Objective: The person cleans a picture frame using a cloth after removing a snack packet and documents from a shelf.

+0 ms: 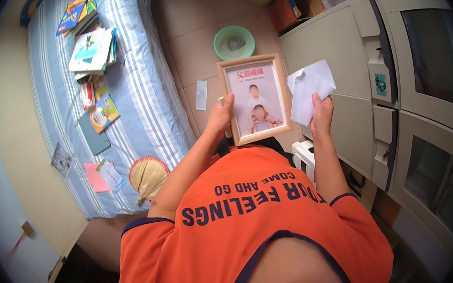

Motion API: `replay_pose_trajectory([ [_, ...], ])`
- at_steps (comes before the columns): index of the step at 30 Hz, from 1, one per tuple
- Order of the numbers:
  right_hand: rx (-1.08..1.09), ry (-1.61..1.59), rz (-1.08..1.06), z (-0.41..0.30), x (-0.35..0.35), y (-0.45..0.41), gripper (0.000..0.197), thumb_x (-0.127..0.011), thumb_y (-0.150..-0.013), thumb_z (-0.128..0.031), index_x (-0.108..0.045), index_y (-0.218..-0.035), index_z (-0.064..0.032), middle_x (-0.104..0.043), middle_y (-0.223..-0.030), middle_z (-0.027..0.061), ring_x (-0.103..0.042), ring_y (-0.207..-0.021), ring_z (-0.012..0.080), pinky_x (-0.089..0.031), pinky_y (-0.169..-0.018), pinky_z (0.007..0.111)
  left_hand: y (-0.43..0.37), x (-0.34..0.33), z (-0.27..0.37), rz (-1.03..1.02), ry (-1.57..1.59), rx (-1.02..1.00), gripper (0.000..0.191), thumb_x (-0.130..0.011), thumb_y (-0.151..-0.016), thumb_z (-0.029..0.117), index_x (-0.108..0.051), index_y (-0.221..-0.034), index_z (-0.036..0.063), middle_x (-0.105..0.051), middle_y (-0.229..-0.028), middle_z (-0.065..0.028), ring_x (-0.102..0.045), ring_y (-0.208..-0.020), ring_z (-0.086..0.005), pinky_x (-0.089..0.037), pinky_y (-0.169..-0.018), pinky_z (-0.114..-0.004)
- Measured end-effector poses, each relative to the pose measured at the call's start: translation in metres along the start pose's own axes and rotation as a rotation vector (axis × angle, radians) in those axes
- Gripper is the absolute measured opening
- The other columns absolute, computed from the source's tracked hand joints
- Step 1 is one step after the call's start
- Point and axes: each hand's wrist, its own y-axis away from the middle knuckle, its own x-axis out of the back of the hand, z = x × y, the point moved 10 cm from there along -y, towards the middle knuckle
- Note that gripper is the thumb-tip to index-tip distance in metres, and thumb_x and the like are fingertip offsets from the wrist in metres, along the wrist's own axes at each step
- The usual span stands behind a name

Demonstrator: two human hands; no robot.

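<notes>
My left hand [221, 116] grips the left edge of a light wooden picture frame [285, 98], its thumb over the rim. Behind the pane is a photo print [242, 98] of two people, one riding on the other's shoulders, with writing above them. A small pale rod-like end [221, 99] shows by the fingers; what it belongs to is unclear. Just right of the frame, my right hand [323, 112] pinches a folded white paper [312, 84] with a creased upper corner. Paper and frame are held apart, above my lap.
To the left, a bed [134, 89] with striped bedding bears stacked books [91, 52], a woven fan [149, 176] and pink paper [97, 178]. A green basin [218, 34] and a white packet [201, 95] lie on the tiled floor. Pale cabinets [325, 56] line the right side.
</notes>
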Motion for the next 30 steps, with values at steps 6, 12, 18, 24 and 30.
replay_pose_trajectory([
  [6, 0.382, 0.260, 0.186, -0.073, -0.024, -0.068, 0.023, -0.047, -0.088, -0.007, -0.056, -0.106, 0.0055, -0.064, -0.094, 0.0136, -0.061, -0.086, 0.0223, -0.046, -0.081, 0.033, -0.050, 0.023, 0.091, 0.116, 0.086, -0.200, 0.057, -0.052, -0.085, 0.057, -0.059, -0.092, 0.0008, -0.059, -0.075, -0.0044, -0.053, -0.067, -0.0119, -0.043, -0.059, -0.028],
  [12, 0.331, 0.751, -0.010, -0.042, -0.071, -0.110, 0.030, -0.047, -0.085, -0.005, -0.053, -0.109, 0.0122, -0.062, -0.100, 0.0240, -0.062, -0.091, 0.0282, -0.048, -0.080, 0.034, -0.072, 0.040, 0.179, 0.336, -0.107, -0.292, 0.049, -0.058, -0.086, 0.047, -0.060, -0.094, -0.0015, -0.060, -0.077, -0.0057, -0.057, -0.067, -0.0134, -0.046, -0.057, -0.030],
  [18, -0.347, -0.234, 0.042, 0.077, -0.101, -0.178, 0.038, -0.041, -0.074, 0.007, -0.050, -0.111, 0.0040, -0.058, -0.103, 0.0161, -0.059, -0.092, 0.0289, -0.049, -0.079, 0.038, -0.139, 0.073, 0.182, 0.296, 0.254, -0.146, 0.064, -0.052, -0.088, 0.049, -0.050, -0.111, -0.0110, -0.062, -0.096, -0.0175, -0.063, -0.081, -0.0224, -0.052, -0.072, -0.034],
  [24, -0.454, -0.434, 0.167, 0.071, -0.183, -0.260, 0.030, -0.034, -0.082, 0.009, -0.049, -0.108, 0.0010, -0.054, -0.109, 0.0186, -0.057, -0.092, 0.0264, -0.051, -0.077, 0.035, -0.211, 0.096, 0.227, 0.166, 0.396, -0.091, 0.063, -0.050, -0.089, 0.048, -0.047, -0.116, -0.0101, -0.059, -0.105, -0.0196, -0.062, -0.090, -0.0247, -0.052, -0.079, -0.035],
  [30, -0.421, -0.543, 0.150, 0.074, -0.269, -0.394, 0.037, -0.033, -0.082, 0.008, -0.045, -0.116, 0.0024, -0.050, -0.117, 0.0216, -0.055, -0.100, 0.0312, -0.051, -0.082, 0.040, -0.318, 0.133, 0.296, 0.090, 0.136, -0.023, 0.049, -0.053, -0.088, 0.043, -0.053, -0.107, -0.0023, -0.059, -0.090, -0.0096, -0.057, -0.074, -0.0164, -0.047, -0.065, -0.030],
])
